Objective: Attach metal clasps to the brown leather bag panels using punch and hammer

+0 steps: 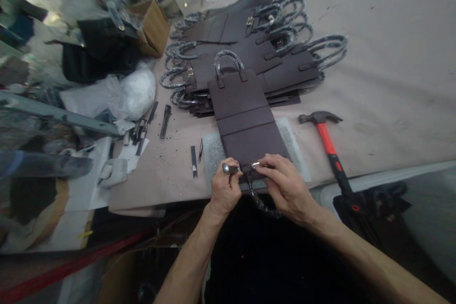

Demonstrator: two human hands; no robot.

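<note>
My left hand [225, 190] is closed around a short metal rod, its rounded end [230, 169] showing above the fingers; it looks like a punch. My right hand [287, 187] pinches a small shiny metal fitting [255, 165]. Both hands are over the near end of a dark brown leather bag panel [245, 118], which lies flat. A plastic-wrapped handle [261, 203] hangs from its near end, over the table edge; a second wrapped handle [229, 53] stands at the far end. Beneath the panel is a pale speckled slab [295, 145].
A claw hammer [324, 137] with a red and black handle lies at the right, reaching over the table edge. Stacked brown bag panels [228, 28] are behind. Left of the slab lie a flat chisel-like tool [194, 161], a dark rod tool [166, 121] and a cardboard box [151, 26].
</note>
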